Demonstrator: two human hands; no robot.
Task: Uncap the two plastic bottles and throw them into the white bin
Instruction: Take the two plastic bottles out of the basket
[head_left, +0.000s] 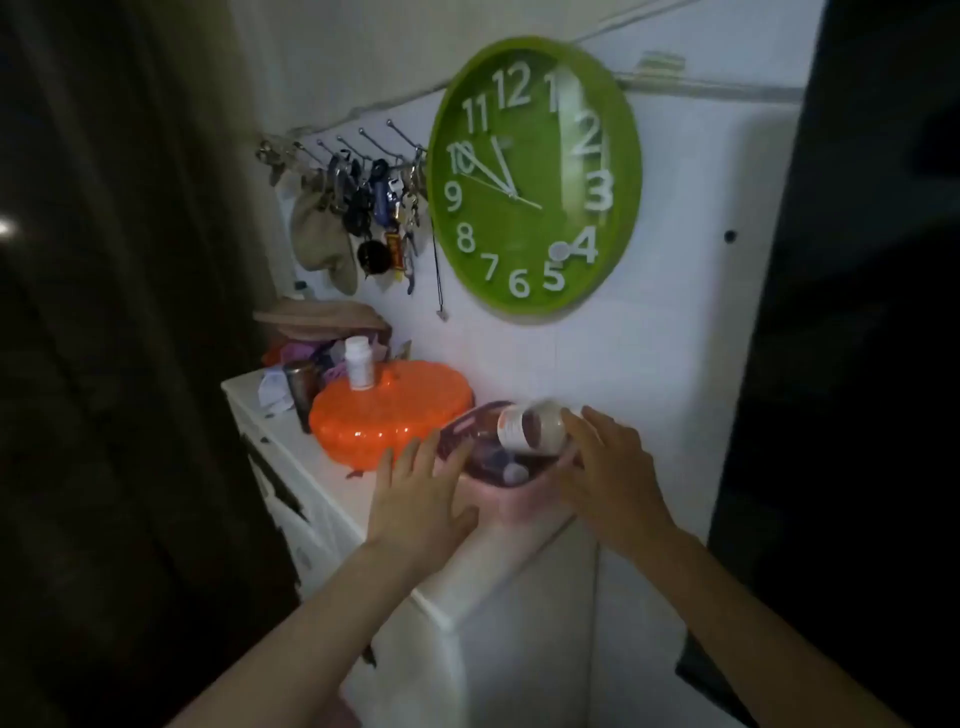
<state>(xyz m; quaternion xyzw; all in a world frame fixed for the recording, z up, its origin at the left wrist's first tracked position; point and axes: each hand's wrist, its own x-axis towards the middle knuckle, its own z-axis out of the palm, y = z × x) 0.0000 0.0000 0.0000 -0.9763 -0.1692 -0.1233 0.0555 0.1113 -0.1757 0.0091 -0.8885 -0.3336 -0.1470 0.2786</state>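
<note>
Bottle lifted from the basket
Right hand (608, 478) seemingly pinches the blurred bottle (532, 426) by its base; left hand (415, 499) spread beside the basket (457, 431); light, rigid, slick: grip the body

A white cabinet top (311, 467) runs from the middle left of the frame toward the lower centre, against the white wall. On it, left of centre, sits an orange pumpkin-shaped container (387, 418). Just right of it, at centre, stands a pink basket (511, 501). Behind the pumpkin, toward the left, are a dark metal cup (301, 384), crumpled white paper (272, 392) and a heap of cloth (322, 325).
</note>
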